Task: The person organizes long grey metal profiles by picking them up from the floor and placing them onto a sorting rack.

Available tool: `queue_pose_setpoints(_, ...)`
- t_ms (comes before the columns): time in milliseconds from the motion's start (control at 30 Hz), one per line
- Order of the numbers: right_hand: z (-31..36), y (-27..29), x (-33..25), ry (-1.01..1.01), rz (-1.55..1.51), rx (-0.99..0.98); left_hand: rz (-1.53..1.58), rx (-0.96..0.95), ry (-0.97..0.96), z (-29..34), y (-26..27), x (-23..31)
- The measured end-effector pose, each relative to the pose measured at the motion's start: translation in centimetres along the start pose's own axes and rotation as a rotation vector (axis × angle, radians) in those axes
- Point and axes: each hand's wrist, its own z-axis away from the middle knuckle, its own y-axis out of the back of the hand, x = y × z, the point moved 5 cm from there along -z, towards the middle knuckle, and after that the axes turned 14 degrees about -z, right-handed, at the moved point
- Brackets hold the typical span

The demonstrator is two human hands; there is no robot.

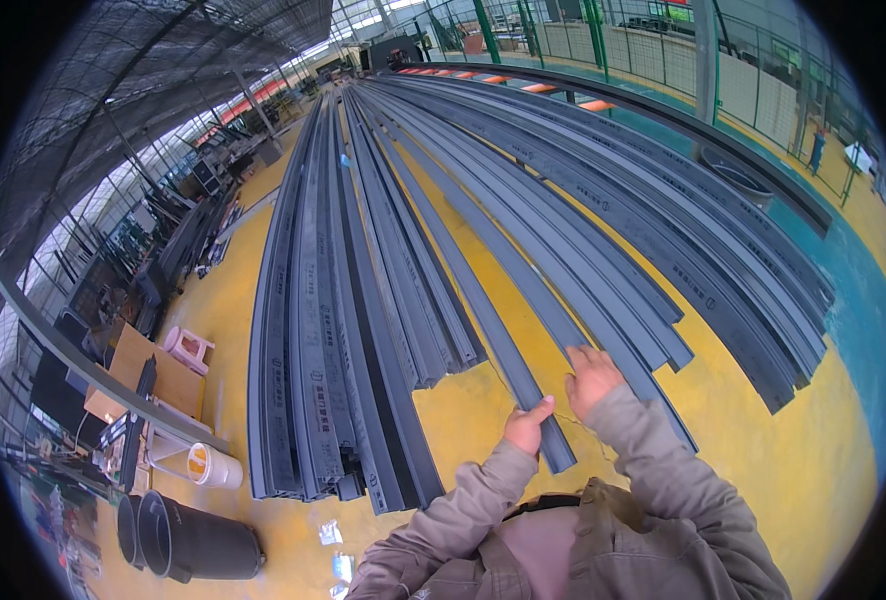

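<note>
We count two hands, both bare: our left hand is closed around the near end of one dark grey bar, thumb laid across its top, while our right hand lies over a second bar with its fingers bent, and we cannot tell whether it grips or only rests there. Beside these two single bars lie four groups, packed too tightly for us to count piece by piece: a far-left bundle, a shorter middle group, a right group and a far-right group. To our left stand two dark bins, one white bucket and one pink stool. Below everything we see a yellow floor, with a teal strip at the right; what carries the bars is hidden from us. The room is a long hall, with a dark roof at upper left and a green mesh fence at upper right. The held bar lies just ahead of us, its long axis running away and leftward, its near end pointing toward us and slightly right.
</note>
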Motion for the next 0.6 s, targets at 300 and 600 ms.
queue_pose_setpoints(300, -0.5, -1.4, 2.0, 0.094, 0.461, 0.18, -0.214, 0.146, -0.122, -1.0, 2.4, -0.9)
queue_pose_setpoints(600, 2.9, 0.8, -0.3, -0.279, -0.406, -0.31, -0.255, 0.408, -0.024, -0.8, 1.8, -2.0)
